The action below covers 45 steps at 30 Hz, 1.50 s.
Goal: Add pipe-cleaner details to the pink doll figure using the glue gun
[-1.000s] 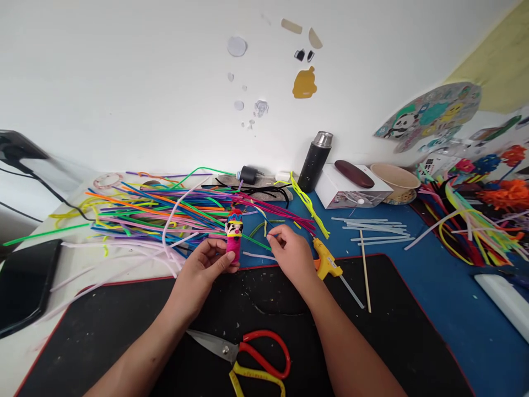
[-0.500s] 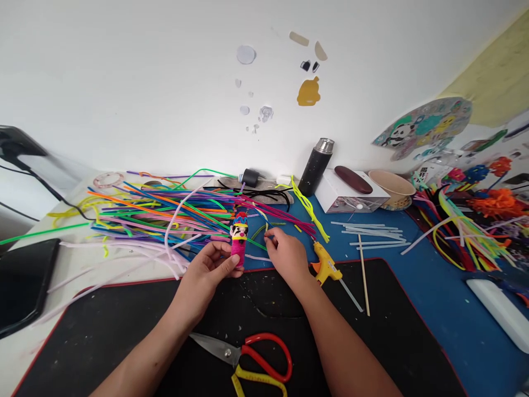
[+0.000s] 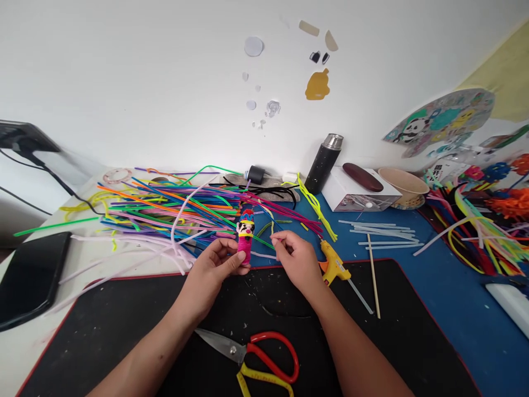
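Observation:
My left hand [image 3: 215,264] is closed around the lower part of a small pipe-cleaner figure [image 3: 245,248], keeping it upright. The figure has a bright pink body, a yellow band at the neck, a white face with black marks and a blue-and-red top. To its right, my right hand [image 3: 297,256] is closed in a pinch at the lower end of a thin pale pipe cleaner [image 3: 268,212], whose upper end leans back toward the figure's top. The exact grip between those fingertips is too small to see clearly. Below both hands lie open scissors [image 3: 233,350] with red and yellow handles.
Loose colourful pipe cleaners [image 3: 165,207] spread across the back left. On the right lie a yellow glue gun [image 3: 334,264], a wooden stick [image 3: 374,281] and several glue sticks [image 3: 384,234]. A black bottle [image 3: 324,165] and white box [image 3: 359,196] stand by the wall. A black mat [image 3: 136,309] lies beneath.
The camera view has turned slightly left, so the scene sits further right in the picture. Both hands keep nearly the same pose around the figure and pale pipe cleaner.

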### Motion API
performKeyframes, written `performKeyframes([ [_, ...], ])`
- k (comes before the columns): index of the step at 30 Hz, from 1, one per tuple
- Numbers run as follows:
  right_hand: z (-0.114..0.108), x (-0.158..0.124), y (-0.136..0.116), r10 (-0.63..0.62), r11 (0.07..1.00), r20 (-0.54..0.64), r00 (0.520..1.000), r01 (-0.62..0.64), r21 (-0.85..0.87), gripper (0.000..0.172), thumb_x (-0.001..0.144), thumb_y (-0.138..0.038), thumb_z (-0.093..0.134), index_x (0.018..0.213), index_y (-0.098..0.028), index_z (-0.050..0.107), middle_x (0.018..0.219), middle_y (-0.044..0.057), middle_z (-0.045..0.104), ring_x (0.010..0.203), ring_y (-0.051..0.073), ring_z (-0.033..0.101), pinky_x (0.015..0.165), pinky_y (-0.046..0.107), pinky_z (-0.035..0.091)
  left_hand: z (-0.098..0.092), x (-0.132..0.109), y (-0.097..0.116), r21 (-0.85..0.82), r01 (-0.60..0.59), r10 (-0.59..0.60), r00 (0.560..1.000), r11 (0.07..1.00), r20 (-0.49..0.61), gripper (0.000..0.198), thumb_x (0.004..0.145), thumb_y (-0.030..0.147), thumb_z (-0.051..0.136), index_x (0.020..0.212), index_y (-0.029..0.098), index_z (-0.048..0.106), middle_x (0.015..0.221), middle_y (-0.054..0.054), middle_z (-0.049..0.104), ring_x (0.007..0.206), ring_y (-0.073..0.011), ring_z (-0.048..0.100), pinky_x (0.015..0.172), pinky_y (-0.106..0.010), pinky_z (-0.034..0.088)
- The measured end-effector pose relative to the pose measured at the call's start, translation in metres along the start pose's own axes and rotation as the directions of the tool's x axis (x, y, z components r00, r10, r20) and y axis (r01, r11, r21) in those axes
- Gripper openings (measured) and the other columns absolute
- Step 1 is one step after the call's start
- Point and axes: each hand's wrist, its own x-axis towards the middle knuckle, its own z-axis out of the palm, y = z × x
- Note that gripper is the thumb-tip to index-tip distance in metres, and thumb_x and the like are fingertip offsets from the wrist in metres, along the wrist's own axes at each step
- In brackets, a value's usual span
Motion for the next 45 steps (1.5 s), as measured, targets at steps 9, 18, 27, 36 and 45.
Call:
performKeyframes([
  [9, 0.004, -0.007, -0.007, -0.021, 0.997, 0.081, 0.996, 0.015, 0.076, 0.025, 0.097, -0.039, 0.057, 0.102, -0.021, 0.073, 0.063, -0.002, 0.060, 0.059, 0.017, 0.059, 0.059, 0.028, 0.042, -0.002, -0.001, -0.002, -0.036, 0.034, -0.034, 0.999, 0.999, 0.005, 0.040, 0.071, 0.037, 0.095, 0.092, 0.018, 0.068, 0.083, 0.002, 0.068, 0.072, -0.0127, 0.068, 0.070, -0.024, 0.062],
  [18, 0.008, -0.009, -0.012, 0.017, 0.974, 0.154, 0.988, -0.051, 0.221, 0.025, 0.096, -0.040, 0.060, 0.102, -0.019, 0.071, 0.062, -0.003, 0.061, 0.059, 0.016, 0.059, 0.059, 0.027, 0.043, 0.004, -0.004, 0.000, -0.092, 0.067, -0.064, 0.997, 0.993, 0.036, 0.039, 0.066, 0.034, 0.098, 0.089, 0.017, 0.071, 0.085, 0.001, 0.070, 0.074, -0.0121, 0.069, 0.070, -0.023, 0.062],
  [27, 0.017, -0.014, -0.016, 0.038, 0.890, 0.323, 0.946, -0.179, 0.420, 0.036, 0.093, -0.052, 0.064, 0.105, -0.019, 0.066, 0.064, -0.004, 0.060, 0.054, 0.013, 0.055, 0.049, 0.025, 0.036, 0.001, -0.004, -0.005, -0.060, 0.109, -0.103, 0.990, 0.992, 0.094, 0.037, 0.070, 0.034, 0.095, 0.093, 0.018, 0.071, 0.089, -0.002, 0.075, 0.080, -0.0166, 0.072, 0.077, -0.028, 0.061],
  [36, 0.019, -0.015, -0.014, 0.026, 0.892, 0.307, 0.951, -0.161, 0.423, 0.030, 0.094, -0.046, 0.065, 0.104, -0.018, 0.067, 0.064, -0.003, 0.061, 0.059, 0.014, 0.057, 0.054, 0.025, 0.040, 0.002, -0.004, -0.007, -0.034, 0.119, -0.115, 0.987, 0.992, 0.112, 0.039, 0.071, 0.036, 0.095, 0.092, 0.017, 0.069, 0.090, -0.004, 0.076, 0.085, -0.0187, 0.073, 0.080, -0.029, 0.060],
  [45, 0.019, -0.016, -0.016, 0.017, 0.911, 0.299, 0.954, -0.138, 0.388, 0.026, 0.096, -0.042, 0.063, 0.106, -0.019, 0.068, 0.063, -0.004, 0.061, 0.061, 0.015, 0.061, 0.059, 0.027, 0.046, 0.001, -0.004, -0.007, -0.017, 0.109, -0.107, 0.991, 0.994, 0.074, 0.040, 0.069, 0.035, 0.096, 0.092, 0.017, 0.069, 0.088, -0.003, 0.075, 0.080, -0.0177, 0.072, 0.079, -0.030, 0.060],
])
